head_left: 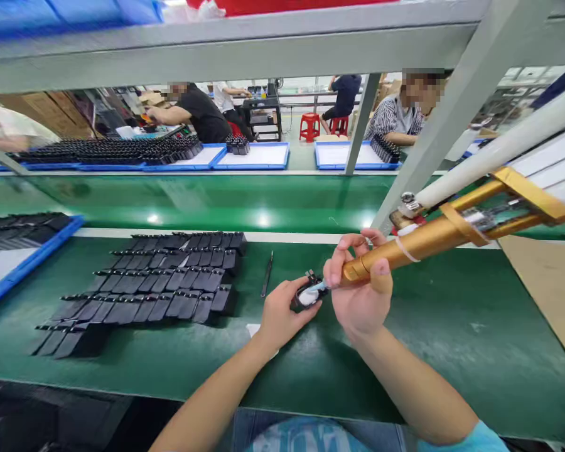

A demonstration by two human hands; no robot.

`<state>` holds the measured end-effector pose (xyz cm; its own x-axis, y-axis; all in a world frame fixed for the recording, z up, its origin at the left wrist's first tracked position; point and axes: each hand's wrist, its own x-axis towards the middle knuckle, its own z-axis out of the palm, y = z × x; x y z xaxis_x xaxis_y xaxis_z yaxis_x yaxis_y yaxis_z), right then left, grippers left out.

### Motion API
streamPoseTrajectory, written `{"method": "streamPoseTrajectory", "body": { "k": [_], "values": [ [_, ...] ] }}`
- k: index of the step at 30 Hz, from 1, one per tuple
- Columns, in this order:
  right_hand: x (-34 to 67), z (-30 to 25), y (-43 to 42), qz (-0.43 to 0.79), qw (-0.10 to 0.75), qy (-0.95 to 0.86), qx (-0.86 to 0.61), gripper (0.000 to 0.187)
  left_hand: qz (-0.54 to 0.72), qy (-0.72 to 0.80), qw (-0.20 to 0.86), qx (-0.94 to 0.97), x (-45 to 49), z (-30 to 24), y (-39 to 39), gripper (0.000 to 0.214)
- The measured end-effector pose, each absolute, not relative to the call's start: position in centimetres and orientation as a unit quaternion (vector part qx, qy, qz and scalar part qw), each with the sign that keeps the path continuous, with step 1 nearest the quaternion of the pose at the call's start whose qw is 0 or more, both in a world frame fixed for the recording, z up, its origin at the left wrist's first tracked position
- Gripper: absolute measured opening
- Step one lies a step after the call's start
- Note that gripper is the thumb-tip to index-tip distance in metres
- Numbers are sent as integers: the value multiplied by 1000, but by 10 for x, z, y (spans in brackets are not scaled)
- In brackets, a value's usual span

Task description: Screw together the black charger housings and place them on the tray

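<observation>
My left hand [282, 312] is closed around a small black part [307, 292] held just above the green mat [452, 326]. My right hand [360, 284] grips the front of a gold dispensing gun [433, 238], which slants up to the right and carries a white tube [499, 150]. The gun's white nozzle touches the black part. To the left, several rows of flat black parts [160, 282] lie overlapped on the mat. Thin black tweezers [267, 274] rest between those rows and my hands.
A blue-rimmed tray [32, 257] with more black parts sits at the far left. A green conveyor belt [207, 201] runs behind the mat. Across it, blue trays [258, 157] and other people sit at work. A grey frame post [452, 125] slants up on the right.
</observation>
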<state>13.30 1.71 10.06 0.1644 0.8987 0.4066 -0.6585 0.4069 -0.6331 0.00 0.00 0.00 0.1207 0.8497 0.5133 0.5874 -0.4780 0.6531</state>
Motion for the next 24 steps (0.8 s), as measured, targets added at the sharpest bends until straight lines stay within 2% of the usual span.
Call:
{"method": "streamPoseTrajectory", "body": {
  "k": [7,12,20,24],
  "values": [
    [127,102,11,524,745,-385,-150,24,485,446,133,741,10,15,-5,35],
    [126,103,9,519,741,-398,-157,28,500,430,119,742,10,16,-3,32],
    [129,102,15,510,746,-398,-156,42,472,465,187,725,7,6,-1,40],
    [133,98,24,486,760,-397,-171,42,392,524,236,718,1,-8,11,42]
  ]
}}
